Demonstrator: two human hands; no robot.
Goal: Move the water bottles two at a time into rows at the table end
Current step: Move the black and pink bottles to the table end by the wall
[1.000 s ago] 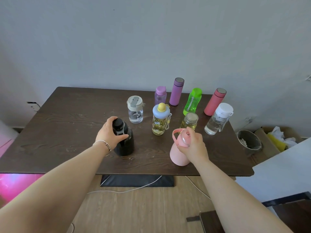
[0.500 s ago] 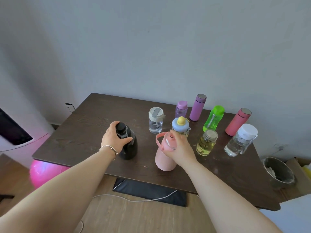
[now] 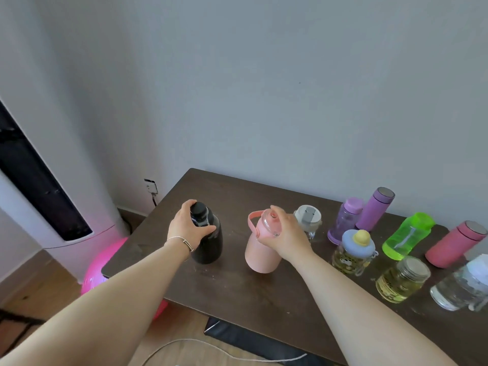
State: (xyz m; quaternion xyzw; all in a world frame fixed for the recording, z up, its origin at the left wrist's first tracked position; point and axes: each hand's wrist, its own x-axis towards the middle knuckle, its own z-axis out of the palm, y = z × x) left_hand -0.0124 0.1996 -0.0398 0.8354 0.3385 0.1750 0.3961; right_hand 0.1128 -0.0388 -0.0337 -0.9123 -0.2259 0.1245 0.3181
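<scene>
My left hand grips the neck of a black bottle near the left end of the dark wooden table. My right hand holds the top of a pale pink bottle with a loop handle, just right of the black one. Both bottles are upright; I cannot tell whether they touch the tabletop. To the right stand a clear bottle with a grey lid, two purple bottles, a green bottle, a pink flask, a blue-capped bottle, a yellow-filled jar and a clear white-capped bottle.
The wall runs behind the table. A tall white appliance stands at the left, with a pink ball on the floor beside the table's left end. A white cable and a black base lie under the table.
Both hands have carried the black and the pink bottle leftward, away from the group. The view has swung left, so the other bottles now sit at the right.
</scene>
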